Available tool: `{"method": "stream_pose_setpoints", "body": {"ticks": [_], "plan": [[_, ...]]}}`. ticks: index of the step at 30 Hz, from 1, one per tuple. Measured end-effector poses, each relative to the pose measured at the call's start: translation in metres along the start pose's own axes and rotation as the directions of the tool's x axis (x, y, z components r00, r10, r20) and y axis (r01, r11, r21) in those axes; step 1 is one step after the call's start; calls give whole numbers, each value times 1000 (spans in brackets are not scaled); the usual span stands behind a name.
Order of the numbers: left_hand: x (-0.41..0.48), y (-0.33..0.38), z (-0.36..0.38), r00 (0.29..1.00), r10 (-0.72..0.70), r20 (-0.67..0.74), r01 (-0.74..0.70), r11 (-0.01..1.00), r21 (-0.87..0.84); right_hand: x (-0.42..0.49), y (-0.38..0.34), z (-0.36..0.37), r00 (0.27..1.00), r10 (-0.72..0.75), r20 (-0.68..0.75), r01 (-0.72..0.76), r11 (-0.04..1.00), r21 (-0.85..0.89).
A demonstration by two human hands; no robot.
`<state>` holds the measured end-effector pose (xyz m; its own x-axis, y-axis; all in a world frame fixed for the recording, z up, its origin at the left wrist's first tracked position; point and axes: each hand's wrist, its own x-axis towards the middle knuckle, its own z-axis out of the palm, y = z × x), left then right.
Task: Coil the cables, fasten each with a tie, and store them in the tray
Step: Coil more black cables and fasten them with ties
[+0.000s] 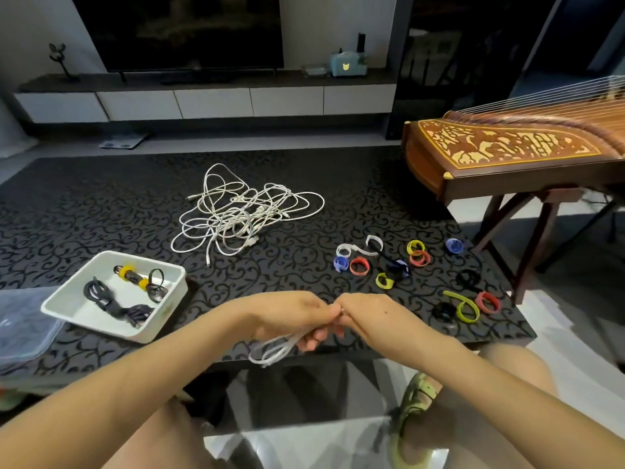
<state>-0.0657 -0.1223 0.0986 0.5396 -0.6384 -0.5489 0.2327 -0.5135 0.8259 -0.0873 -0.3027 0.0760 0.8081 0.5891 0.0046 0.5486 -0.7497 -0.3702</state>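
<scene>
**Coiling a white cable at the table's near edge**

The left hand (297, 316) gripped a small white coil (274, 350), fingers curled round its loops. The right hand (368, 316) met it with fingertips drawn together, but what they held was hidden. The coil looked nearly finished. Next would come a tie (359, 266) from the coloured scatter at right, then the tray (165, 308) at left, which already held two dark bundles (115, 299). The white pile (236, 214) lay mid-table.

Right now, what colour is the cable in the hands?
The cable is white, best seen in the head view.
</scene>
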Motion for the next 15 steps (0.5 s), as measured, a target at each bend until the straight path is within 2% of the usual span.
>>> {"method": "stream_pose_setpoints", "body": {"ticks": [2,5,7,8,9,10,11,13,15], "plan": [[10,-4,6,999,25,-48,-23,999,24,-4,7,1,998,56,14,-57,996,75],[25,-9,9,967,80,-241,-47,989,141,-4,25,-2,987,150,64,-163,904,395],[36,-9,1,920,76,-384,-46,995,86,4,55,-8,963,266,-33,-218,849,481],[38,-10,-5,892,56,-449,-48,998,28,10,70,-10,919,357,-166,-253,859,446],[42,-9,-13,869,31,-495,-59,997,-41,19,89,-13,842,446,-303,-341,876,341],[45,-9,-19,852,5,-524,-73,991,-110,28,104,-16,760,510,-403,-471,859,200],[49,-7,-24,843,-19,-537,-86,982,-170,39,116,-17,708,548,-445,-598,801,34],[59,-4,-27,842,-52,-537,-102,962,-252,60,133,-14,695,623,-359,-715,655,-246],[74,3,-23,838,-55,-542,-111,957,-267,76,143,-11,689,680,-251,-721,611,-327]]}}
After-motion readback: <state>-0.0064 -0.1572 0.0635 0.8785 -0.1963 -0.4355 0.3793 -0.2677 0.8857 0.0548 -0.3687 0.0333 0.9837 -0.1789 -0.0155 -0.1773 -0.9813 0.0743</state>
